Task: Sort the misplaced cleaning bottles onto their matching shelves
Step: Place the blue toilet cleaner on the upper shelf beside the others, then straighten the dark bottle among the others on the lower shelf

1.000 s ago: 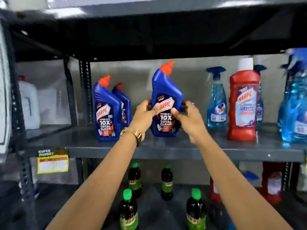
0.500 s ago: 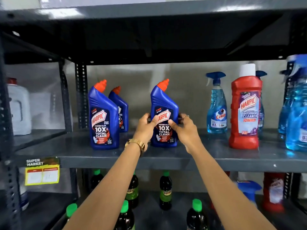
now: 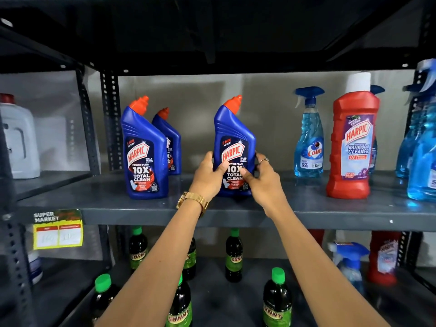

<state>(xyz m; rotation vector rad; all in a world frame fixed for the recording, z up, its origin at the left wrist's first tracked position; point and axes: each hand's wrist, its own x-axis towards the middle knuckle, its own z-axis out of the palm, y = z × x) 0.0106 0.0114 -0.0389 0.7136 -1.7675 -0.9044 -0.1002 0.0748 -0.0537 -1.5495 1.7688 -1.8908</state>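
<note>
A blue Harpic bottle (image 3: 234,138) with an orange cap stands upright on the grey middle shelf (image 3: 306,213). My left hand (image 3: 208,177) grips its left side and my right hand (image 3: 263,178) grips its right side, thumbs across the label. Two more blue Harpic bottles stand to the left, one in front (image 3: 144,152) and one behind it (image 3: 171,142). On the right stand a blue Colin spray bottle (image 3: 309,138) and a red Harpic bathroom cleaner (image 3: 354,142).
More blue spray bottles (image 3: 422,142) crowd the shelf's far right. A white jug (image 3: 20,138) sits in the left bay. The lower shelf holds several dark green-capped bottles (image 3: 277,300), a spray bottle (image 3: 349,260) and a red bottle (image 3: 383,258). A yellow price tag (image 3: 57,230) hangs at left.
The blue bottle held in both hands came down from above the shelf and now stands on it, with both hands still around it.
</note>
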